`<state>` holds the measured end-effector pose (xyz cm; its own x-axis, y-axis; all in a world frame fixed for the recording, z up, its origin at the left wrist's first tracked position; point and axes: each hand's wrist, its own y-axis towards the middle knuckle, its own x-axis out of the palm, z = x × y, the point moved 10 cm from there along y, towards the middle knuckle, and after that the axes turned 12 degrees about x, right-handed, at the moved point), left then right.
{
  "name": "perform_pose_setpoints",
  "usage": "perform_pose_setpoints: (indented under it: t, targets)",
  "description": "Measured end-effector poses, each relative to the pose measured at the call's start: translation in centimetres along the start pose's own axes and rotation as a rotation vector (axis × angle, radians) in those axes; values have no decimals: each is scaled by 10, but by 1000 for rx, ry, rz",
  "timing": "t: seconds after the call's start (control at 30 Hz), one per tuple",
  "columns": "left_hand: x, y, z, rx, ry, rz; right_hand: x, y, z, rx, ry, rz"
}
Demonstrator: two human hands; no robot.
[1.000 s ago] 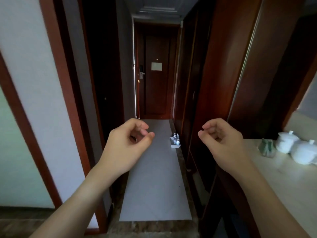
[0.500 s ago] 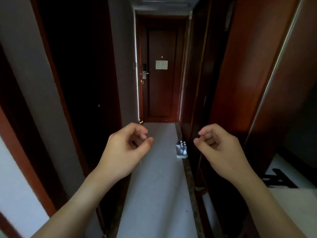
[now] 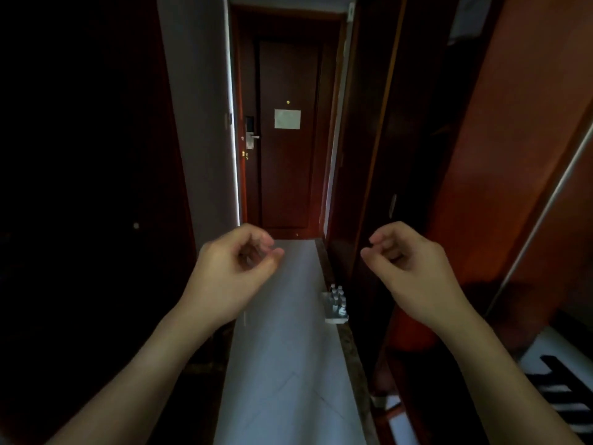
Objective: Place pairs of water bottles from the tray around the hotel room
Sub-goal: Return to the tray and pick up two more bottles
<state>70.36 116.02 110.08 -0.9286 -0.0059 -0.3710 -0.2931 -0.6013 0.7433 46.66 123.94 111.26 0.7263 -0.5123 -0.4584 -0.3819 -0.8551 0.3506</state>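
Both empty: left hand point(image 3: 236, 273) and right hand point(image 3: 406, 268), loosely curled. Several water bottles point(image 3: 338, 298), perhaps four, upright in tray point(image 3: 335, 318) on hallway floor point(image 3: 282, 364). None placed visibly.

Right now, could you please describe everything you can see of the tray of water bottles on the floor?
The tray is small, white and rectangular, sitting flat on the pale tiled floor at its right edge, beside the dark stone border by the wooden cabinets. Several small clear water bottles with pale caps stand upright in it, clustered toward its far right side; their exact number is too small to tell. Neither hand touches it.
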Motion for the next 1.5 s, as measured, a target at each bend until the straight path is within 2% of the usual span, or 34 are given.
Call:
perform_pose_setpoints:
  t: [0.27, 0.5, 0.7, 0.87, 1.3, 1.5]
  targets:
    - [66, 110, -128, 13, -55, -37, 44, 150, 57, 30, -77, 32]
    - [137, 222, -234, 48, 2, -54, 76, 306, 124, 17, -22, 57]
    - [183, 322, -309, 39, -23, -40, 101, 449, 149, 5, 16, 50]
    - [213, 387, -375, 39, -6, -32, 132, 536, 173, -9, -56, 15]
    - [309, 559, -611, 32, -121, -131, 231, 767, 263, 128, -164, 67]
    - [370, 635, -684, 78, -190, -244, 251, 852, 301, 216, -228, 155]
